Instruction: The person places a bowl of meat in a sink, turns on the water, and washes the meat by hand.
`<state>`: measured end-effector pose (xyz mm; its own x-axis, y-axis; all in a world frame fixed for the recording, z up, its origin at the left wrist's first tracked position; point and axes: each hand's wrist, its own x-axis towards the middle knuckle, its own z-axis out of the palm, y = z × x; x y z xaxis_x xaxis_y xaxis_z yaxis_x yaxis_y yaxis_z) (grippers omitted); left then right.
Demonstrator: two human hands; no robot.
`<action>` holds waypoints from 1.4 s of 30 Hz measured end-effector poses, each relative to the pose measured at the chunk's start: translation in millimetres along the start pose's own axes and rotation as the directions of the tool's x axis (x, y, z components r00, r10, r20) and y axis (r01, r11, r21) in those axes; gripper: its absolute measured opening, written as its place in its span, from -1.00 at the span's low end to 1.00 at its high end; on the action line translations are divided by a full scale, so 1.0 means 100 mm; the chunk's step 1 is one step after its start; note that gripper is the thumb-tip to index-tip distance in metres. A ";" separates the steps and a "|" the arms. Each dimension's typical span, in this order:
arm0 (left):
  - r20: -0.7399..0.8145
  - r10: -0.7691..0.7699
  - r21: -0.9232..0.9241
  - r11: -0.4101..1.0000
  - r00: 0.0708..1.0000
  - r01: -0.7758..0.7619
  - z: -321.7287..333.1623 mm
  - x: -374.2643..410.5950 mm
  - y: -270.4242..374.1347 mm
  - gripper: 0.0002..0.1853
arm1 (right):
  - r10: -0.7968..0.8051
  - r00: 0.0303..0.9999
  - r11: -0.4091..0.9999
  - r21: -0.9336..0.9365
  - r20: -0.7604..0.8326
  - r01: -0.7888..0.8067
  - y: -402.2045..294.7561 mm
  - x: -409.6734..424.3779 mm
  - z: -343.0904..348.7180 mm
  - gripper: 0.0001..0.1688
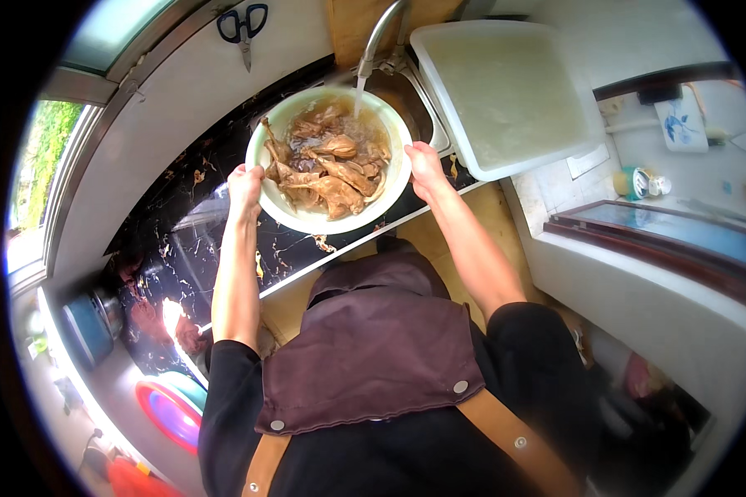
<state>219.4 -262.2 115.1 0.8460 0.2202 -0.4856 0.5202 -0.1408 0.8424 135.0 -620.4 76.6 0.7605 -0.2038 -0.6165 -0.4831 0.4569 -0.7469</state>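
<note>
A pale green basin (273,214) holds brown pieces of meat (336,189), perhaps poultry, in brownish water. My left hand (245,189) grips its rim on the left, and my right hand (424,168) grips the rim on the right. Water runs from a curved metal faucet (373,46) into the back right part of the basin. Behind and to the right, a metal sink (432,118) is partly hidden by the basin. Beneath the basin's front left lies a black marbled countertop (211,248).
A large translucent tub (516,99) filled with cloudy liquid stands right of the sink. Scissors (244,31) hang on the wall at the back left. Red and green basins (168,413) stand at the lower left, and a windowsill ledge (653,273) runs along the right.
</note>
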 end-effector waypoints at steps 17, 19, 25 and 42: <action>-0.213 0.225 -0.224 0.936 0.951 -0.271 -0.07 0.15 -0.91 -0.76 | -0.200 0.974 0.968 0.178 0.103 0.180 -0.33 0.32 0.54 -0.68; -0.155 0.155 -0.245 0.951 0.976 -0.189 0.04 0.25 -1.03 -0.75 | -0.211 0.971 0.977 0.063 0.114 0.205 -0.52 0.17 0.51 -0.69; 0.025 0.003 -0.353 0.935 1.000 0.006 0.23 0.09 -1.03 -0.80 | -0.175 0.982 0.977 -0.108 0.071 0.182 -0.47 0.10 0.17 -0.67; 0.041 0.148 -0.097 0.985 0.988 -0.144 -0.20 0.05 -0.85 -0.73 | -0.089 0.994 0.954 -0.283 0.061 0.103 0.04 0.25 0.07 -0.58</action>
<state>176.8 -229.5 46.4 0.9178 0.1570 -0.3648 0.3796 -0.0769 0.9220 154.8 -617.4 60.1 0.8256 -0.1909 -0.5310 -0.5051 0.1694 -0.8463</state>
